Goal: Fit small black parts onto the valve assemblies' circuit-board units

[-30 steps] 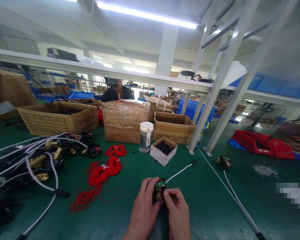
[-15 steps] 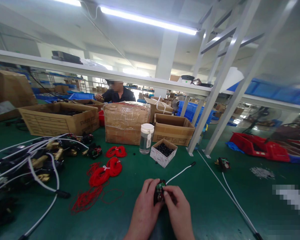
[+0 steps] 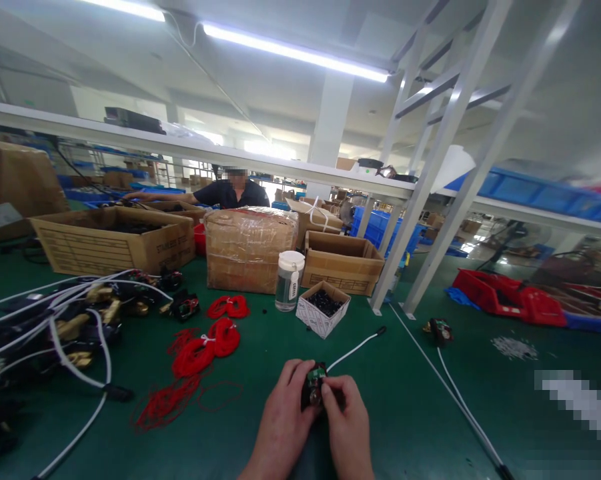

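Observation:
My left hand (image 3: pixel 286 412) is wrapped round the left side of a small black unit with a green circuit board (image 3: pixel 317 377), low in the middle of the view. My right hand (image 3: pixel 347 417) is closed, thumb and forefinger pinched at the board's right edge; anything between those fingertips is too small or hidden to name. From behind the unit a white cable (image 3: pixel 354 351) runs up and right to a black end. Beyond the hands stands a small carton of black parts (image 3: pixel 321 325).
Bundles of red wire (image 3: pixel 214 347) lie left of the hands, beside a heap of cabled brass-and-black units (image 3: pixel 80 313). A lidded clear bottle (image 3: pixel 285 293) stands before a taped carton (image 3: pixel 247 257). Another cabled unit (image 3: pixel 440 330) lies right, near metal posts (image 3: pixel 443 180). A co-worker (image 3: pixel 235 191) sits opposite.
Both hands keep their hold at the unit, with little visible finger movement. The view has shifted slightly. The co-worker's arm now stretches out to the left.

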The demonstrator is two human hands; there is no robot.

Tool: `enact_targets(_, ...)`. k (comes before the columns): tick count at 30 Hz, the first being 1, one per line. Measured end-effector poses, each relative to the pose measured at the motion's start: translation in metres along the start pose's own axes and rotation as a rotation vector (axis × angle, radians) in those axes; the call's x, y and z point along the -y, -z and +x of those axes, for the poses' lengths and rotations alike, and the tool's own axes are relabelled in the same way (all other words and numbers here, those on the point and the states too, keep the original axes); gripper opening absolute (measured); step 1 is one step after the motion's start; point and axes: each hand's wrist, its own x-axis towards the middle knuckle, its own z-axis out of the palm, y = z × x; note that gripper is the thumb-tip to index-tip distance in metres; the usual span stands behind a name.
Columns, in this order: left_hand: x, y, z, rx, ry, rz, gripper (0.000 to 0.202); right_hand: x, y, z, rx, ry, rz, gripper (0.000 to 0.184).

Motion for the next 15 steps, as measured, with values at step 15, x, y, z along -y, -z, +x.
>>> enact_targets(15, -0.002, 0.003, 0.002, 0.013, -0.007, 0.009, 0.055, -0.004, -0.04, -0.008, -0.318, -0.22, 0.181, 0.042)
